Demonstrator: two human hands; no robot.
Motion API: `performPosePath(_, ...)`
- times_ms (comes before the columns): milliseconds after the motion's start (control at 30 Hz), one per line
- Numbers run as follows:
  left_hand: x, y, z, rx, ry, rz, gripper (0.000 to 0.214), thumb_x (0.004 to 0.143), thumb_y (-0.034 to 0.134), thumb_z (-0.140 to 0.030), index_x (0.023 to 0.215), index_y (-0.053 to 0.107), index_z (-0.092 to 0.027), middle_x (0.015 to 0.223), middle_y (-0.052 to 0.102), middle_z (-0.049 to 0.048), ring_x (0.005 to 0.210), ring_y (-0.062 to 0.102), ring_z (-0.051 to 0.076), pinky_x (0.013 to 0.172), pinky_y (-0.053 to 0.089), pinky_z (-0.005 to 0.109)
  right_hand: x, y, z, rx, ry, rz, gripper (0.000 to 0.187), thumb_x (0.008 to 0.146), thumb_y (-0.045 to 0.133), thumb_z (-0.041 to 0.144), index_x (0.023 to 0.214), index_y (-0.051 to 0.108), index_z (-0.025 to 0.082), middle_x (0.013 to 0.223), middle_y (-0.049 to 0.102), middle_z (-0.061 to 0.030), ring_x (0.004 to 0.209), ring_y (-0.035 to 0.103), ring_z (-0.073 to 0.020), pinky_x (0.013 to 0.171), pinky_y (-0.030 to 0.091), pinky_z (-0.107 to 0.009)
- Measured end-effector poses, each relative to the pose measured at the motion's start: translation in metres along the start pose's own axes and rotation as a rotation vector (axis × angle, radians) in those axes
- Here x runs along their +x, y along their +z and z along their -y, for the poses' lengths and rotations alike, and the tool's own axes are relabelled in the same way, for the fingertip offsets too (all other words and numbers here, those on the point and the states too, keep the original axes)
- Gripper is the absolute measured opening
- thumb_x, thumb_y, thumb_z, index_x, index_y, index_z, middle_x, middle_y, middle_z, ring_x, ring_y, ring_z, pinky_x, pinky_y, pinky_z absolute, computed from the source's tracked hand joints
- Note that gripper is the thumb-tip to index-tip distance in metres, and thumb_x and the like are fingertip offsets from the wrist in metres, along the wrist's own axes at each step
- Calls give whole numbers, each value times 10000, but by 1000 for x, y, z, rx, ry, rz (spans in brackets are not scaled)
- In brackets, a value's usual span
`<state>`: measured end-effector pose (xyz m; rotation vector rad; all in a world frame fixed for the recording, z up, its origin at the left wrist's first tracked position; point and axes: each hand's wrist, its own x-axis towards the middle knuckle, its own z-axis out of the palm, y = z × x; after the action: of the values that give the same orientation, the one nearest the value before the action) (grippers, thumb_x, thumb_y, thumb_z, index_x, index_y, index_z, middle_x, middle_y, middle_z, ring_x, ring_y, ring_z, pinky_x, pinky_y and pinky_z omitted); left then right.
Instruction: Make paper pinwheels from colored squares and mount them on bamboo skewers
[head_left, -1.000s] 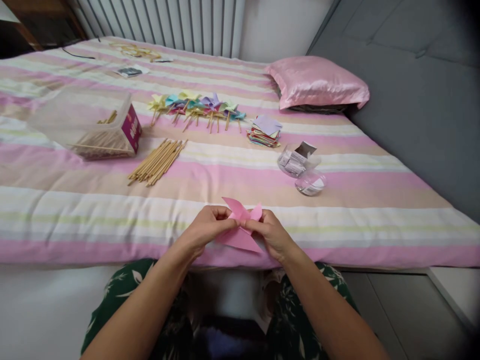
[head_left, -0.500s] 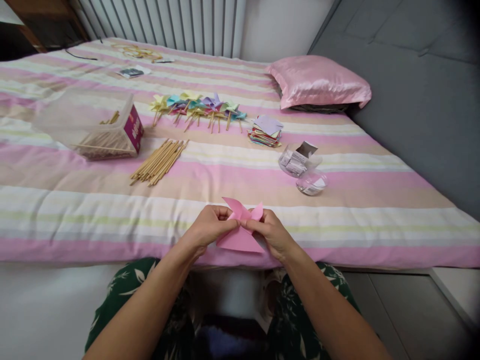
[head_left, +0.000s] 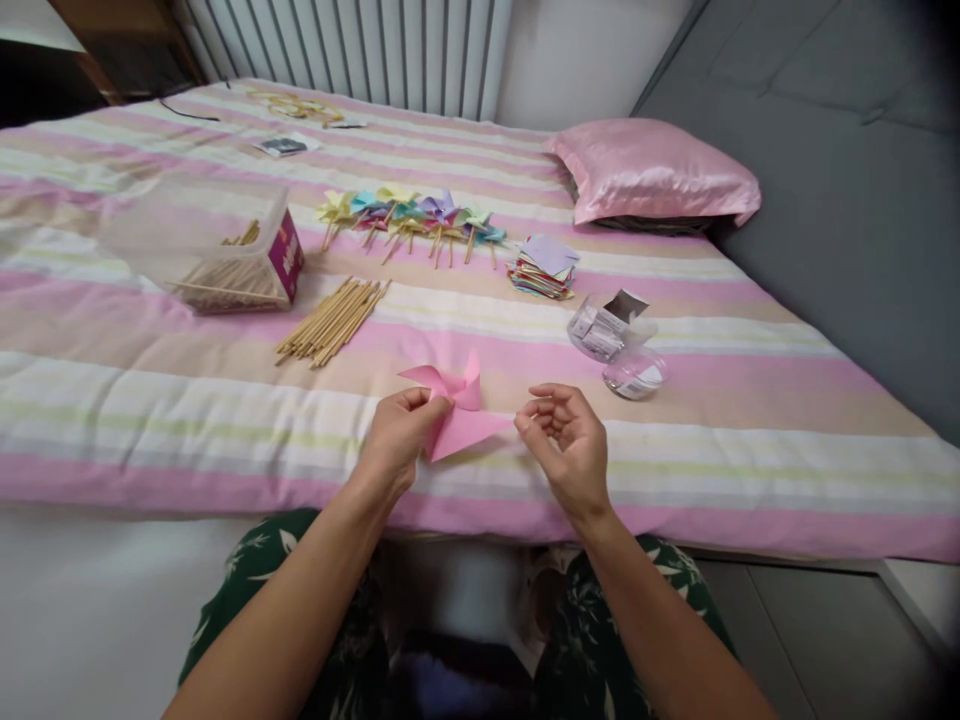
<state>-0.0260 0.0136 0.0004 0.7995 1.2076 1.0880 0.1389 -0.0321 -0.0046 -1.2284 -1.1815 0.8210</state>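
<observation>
A pink paper pinwheel (head_left: pixel 463 430), partly folded, is held up over the near edge of the bed. My left hand (head_left: pixel 399 430) pinches it near its centre, thumb on top, with two of its blades curled over above the thumb. One wide corner stretches out flat to the right. At that corner's tip, the thumb and index finger of my right hand (head_left: pixel 564 440) are closed on the paper, the other fingers loosely curled. Further back lie several finished pinwheels (head_left: pixel 420 212) on sticks, in pale yellow, blue, purple and green.
Loose wooden sticks (head_left: pixel 334 322) lie left of centre beside a clear plastic box (head_left: pixel 247 285) of sticks. A stack of coloured paper (head_left: pixel 541 268) and an opened clear container (head_left: pixel 596 330) with its lid (head_left: pixel 634 374) lie to the right. Behind them rests a pink pillow (head_left: pixel 656 172).
My right hand has left the pinwheel's centre and moved right to its corner. My left hand keeps its pinch and has shifted slightly left, turning the paper.
</observation>
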Motion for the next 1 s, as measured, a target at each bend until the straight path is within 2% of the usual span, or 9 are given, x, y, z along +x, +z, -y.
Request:
performPosePath(67, 2, 0, 0, -66, -3, -34, 177, 548, 702, -232, 537, 540, -160, 475, 480, -48, 456, 423, 78, 461, 284, 204, -4, 3, 1, -94, -90, 45, 214, 741, 649, 258, 946, 601, 216, 733, 615, -3, 588, 523, -120, 554, 414, -256)
performPosePath(133, 2, 1, -1, -118, -19, -38, 171, 532, 717, -223, 548, 561, -154, 490, 508, -42, 468, 441, 81, 468, 304, 205, -8, 8, 0, -166, -130, 162, 169, 748, 626, 229, 915, 647, 226, 709, 631, -3, 549, 516, -118, 531, 421, -257)
performPosePath(200, 1, 2, -2, -160, -50, -27, 173, 516, 728, -212, 542, 571, -146, 496, 525, -36, 469, 448, 80, 471, 316, 206, -12, 12, -2, -193, -137, 269, 198, 755, 610, 215, 941, 675, 241, 733, 661, -8, 549, 546, -123, 531, 445, -259)
performPosePath(300, -2, 5, -3, -213, -86, -12, 172, 500, 735, -193, 525, 574, -138, 485, 525, -35, 465, 445, 77, 473, 325, 206, -17, 19, -7, -175, -122, 322, 245, 774, 603, 222, 1003, 679, 263, 821, 697, -19, 610, 622, -142, 551, 486, -263)
performPosePath(400, -4, 7, -2, -233, -102, 7, 172, 496, 739, -180, 523, 576, -131, 483, 518, -37, 472, 443, 73, 477, 327, 201, -19, 22, -11, -144, -112, 315, 251, 780, 616, 231, 1017, 685, 276, 845, 712, -19, 629, 650, -154, 565, 510, -273)
performPosePath(733, -5, 8, 5, -242, -123, 55, 195, 513, 751, -189, 534, 565, -136, 488, 511, -36, 476, 451, 80, 466, 324, 208, -22, 24, -14, -138, -95, 248, 142, 777, 648, 258, 890, 734, 262, 709, 704, -21, 566, 633, -161, 586, 525, -312)
performPosePath(1000, -7, 12, 6, -233, -42, 36, 202, 551, 743, -209, 543, 553, -143, 503, 508, -41, 481, 438, 73, 465, 318, 197, -25, 31, -12, -13, 1, 133, 83, 753, 678, 278, 798, 720, 222, 693, 625, -5, 557, 619, -117, 534, 528, -242)
